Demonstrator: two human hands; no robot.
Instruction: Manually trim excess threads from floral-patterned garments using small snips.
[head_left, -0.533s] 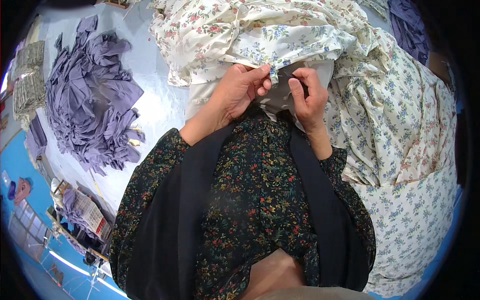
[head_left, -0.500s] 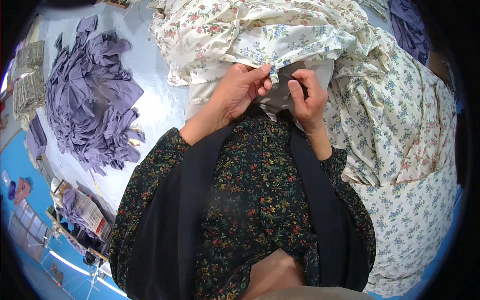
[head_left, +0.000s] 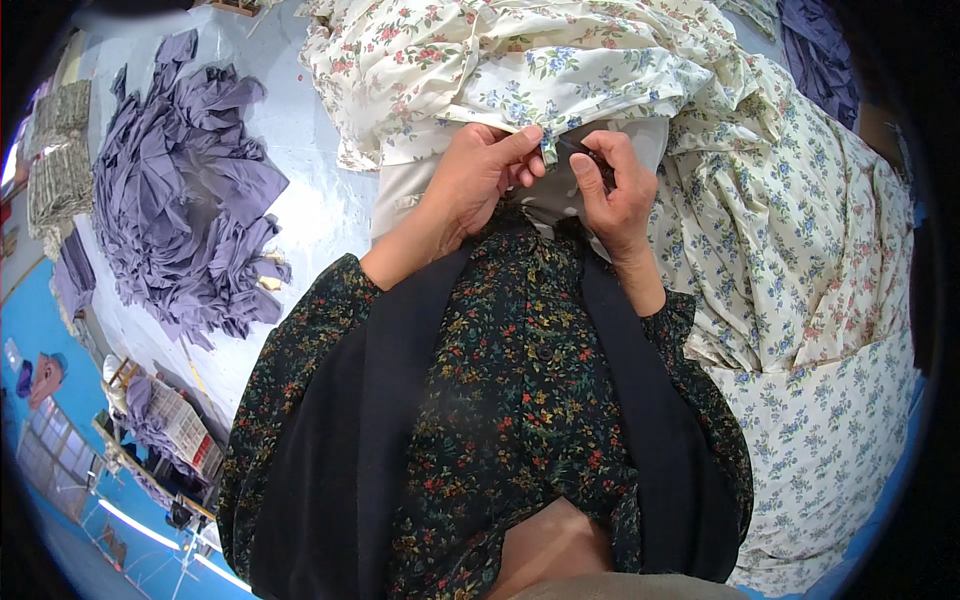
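Observation:
My left hand [head_left: 480,175] pinches the hem of a cream floral fabric [head_left: 560,90] between thumb and fingers. A small folded corner of the cloth pokes out past the fingertips. Just to the right, my right hand [head_left: 618,185] is raised with bent fingers, the thumb close to the forefinger. Whatever it holds, if anything, is too small to make out. A narrow gap separates the two hands. Beneath them lies a plain pale grey-beige cloth [head_left: 400,190]. The fabric's print has blue and red flowers.
Crumpled purple fabric [head_left: 150,200] lies on the pale table [head_left: 320,210] at left, near stacked patterned bundles [head_left: 55,150]. More floral cloth [head_left: 800,230] is heaped at right and hangs down. Another purple pile [head_left: 820,50] sits at the far right. A white crate [head_left: 190,430] stands lower left.
My right hand has shifted slightly, its fingertips lifting a little and its thumb moving left and up. My left hand keeps its pinch on the hem with hardly any movement.

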